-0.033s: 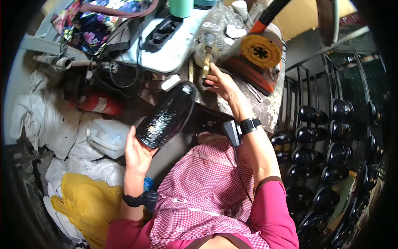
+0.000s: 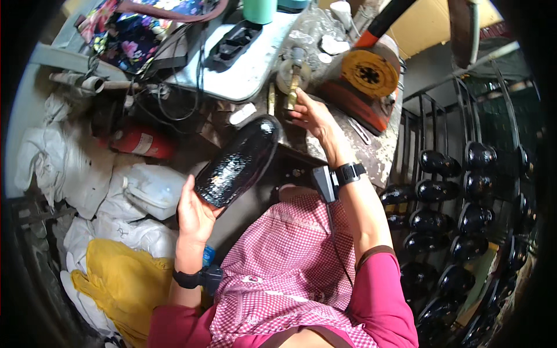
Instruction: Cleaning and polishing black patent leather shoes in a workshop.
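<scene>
My left hand (image 2: 196, 214) is closed on the lower end of a glossy black shoe upper (image 2: 238, 162), which looks stretched over a last. The shoe tilts up and away to the right, its rounded toe at the far end. At the bench, my right hand (image 2: 316, 119) has its thumb and fingers around the near end of a yellowish, brush-like tool (image 2: 295, 87). The tool's far end lies over a small round translucent container (image 2: 284, 75); whether it dips inside I cannot tell. Another yellowish stick (image 2: 271, 98) stands just left of the container.
An orange-and-black machine with a round yellow disc (image 2: 369, 73) stands right of my right hand. A rack (image 2: 426, 119) at the right holds several glossy black shoes. A pale tabletop (image 2: 232, 87) with cables is at the far left. White bags, a jug (image 2: 152, 188) and yellow cloth (image 2: 125, 284) lie left.
</scene>
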Motion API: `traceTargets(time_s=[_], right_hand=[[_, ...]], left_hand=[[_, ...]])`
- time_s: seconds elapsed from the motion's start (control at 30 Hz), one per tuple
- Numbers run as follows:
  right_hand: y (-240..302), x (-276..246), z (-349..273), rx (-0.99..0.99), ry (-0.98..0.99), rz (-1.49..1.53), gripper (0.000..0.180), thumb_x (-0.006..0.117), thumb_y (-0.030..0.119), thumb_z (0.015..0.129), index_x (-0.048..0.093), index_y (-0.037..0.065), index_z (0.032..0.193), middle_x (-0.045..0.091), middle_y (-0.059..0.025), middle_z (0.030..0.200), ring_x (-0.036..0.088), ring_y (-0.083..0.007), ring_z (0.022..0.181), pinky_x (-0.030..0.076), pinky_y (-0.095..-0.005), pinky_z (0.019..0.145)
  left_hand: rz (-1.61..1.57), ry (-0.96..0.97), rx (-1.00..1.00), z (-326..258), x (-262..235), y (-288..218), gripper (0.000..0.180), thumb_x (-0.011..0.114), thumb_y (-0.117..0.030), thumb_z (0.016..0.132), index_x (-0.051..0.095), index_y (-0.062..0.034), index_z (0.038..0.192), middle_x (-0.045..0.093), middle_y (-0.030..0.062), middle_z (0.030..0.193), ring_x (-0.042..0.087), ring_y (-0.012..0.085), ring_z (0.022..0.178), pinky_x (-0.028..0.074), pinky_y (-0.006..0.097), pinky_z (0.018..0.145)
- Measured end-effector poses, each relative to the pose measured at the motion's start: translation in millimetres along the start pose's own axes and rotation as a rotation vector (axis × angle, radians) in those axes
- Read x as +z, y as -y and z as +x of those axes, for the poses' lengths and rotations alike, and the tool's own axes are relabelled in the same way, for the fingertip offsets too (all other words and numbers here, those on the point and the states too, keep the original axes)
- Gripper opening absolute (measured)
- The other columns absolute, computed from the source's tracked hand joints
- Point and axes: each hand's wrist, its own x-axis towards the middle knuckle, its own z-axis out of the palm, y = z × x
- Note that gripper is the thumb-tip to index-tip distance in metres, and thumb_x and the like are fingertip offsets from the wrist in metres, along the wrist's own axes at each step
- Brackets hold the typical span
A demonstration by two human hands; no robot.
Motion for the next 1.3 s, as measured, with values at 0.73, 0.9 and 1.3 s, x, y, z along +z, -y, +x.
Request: traceTargets(time_s=[0.73, 0.9, 1.3], right_hand=[[-79, -47, -318, -0.617, -0.678, -0.510, 0.024, 0.056, 0.001, 0.082, 0.059, -0.005, 0.105, 0.063, -0.0049, 0.079, 0.055, -0.0046, 0.068, 0.043, -0.0156, 0.059], [-81, -48, -331, -0.705, -0.623, -0.788, 0.023, 0.055, 0.000, 0.082, 0.059, -0.006, 0.104, 0.064, -0.0078, 0.077, 0.054, -0.0055, 0.065, 0.044, -0.0177, 0.059], [-77, -48, -339, -0.619, -0.379, -0.681, 0.022, 0.058, 0.003, 0.082, 0.061, -0.005, 0.102, 0.064, -0.0044, 0.075, 0.054, -0.0040, 0.065, 0.044, -0.0185, 0.058]], left_hand=[[0.193, 0.353, -0.293, -23, 70, 78, 0.030, 0.038, -0.027, 0.093, 0.042, -0.0085, 0.117, 0.058, 0.0089, 0.106, 0.061, 0.0175, 0.090, 0.052, 0.031, 0.075], [0.328, 0.392, -0.098, -38, 81, 95, 0.030, 0.039, -0.022, 0.092, 0.035, -0.0081, 0.119, 0.056, 0.0092, 0.106, 0.061, 0.0170, 0.088, 0.050, 0.029, 0.075], [0.629, 0.509, 0.178, -56, 89, 109, 0.028, 0.051, -0.006, 0.087, 0.038, 0.0042, 0.110, 0.051, 0.0128, 0.097, 0.051, 0.0155, 0.082, 0.043, 0.027, 0.074]])
